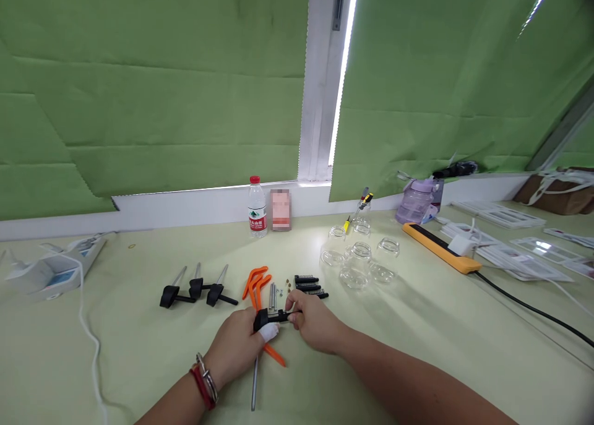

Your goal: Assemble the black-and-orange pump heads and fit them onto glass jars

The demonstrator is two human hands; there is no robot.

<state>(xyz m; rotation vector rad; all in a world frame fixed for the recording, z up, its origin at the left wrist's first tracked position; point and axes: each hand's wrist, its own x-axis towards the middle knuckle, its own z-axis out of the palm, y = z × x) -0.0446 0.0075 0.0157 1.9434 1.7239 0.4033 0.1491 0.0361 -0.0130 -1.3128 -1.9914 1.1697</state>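
My left hand [240,341], with white tape on its thumb, is closed around a black plastic part [261,319]. A metal rod [255,385] points down toward me below this hand, and an orange handle [275,355] sticks out under the thumb. My right hand [313,320] pinches the thin black end of the same part at its right side. Just beyond my hands lie several bent orange handles [255,283], metal pins [273,295] and black pieces with springs [309,286]. Tiny brass-coloured bits [288,284] lie between them.
Several black parts with metal rods [218,294] lie at left. Clear glass jars [355,270] stand right, one holding screwdrivers [366,199]. Behind are a water bottle [257,210] and a pink phone-shaped object [281,210]. An orange power strip [440,248] trails a black cable.
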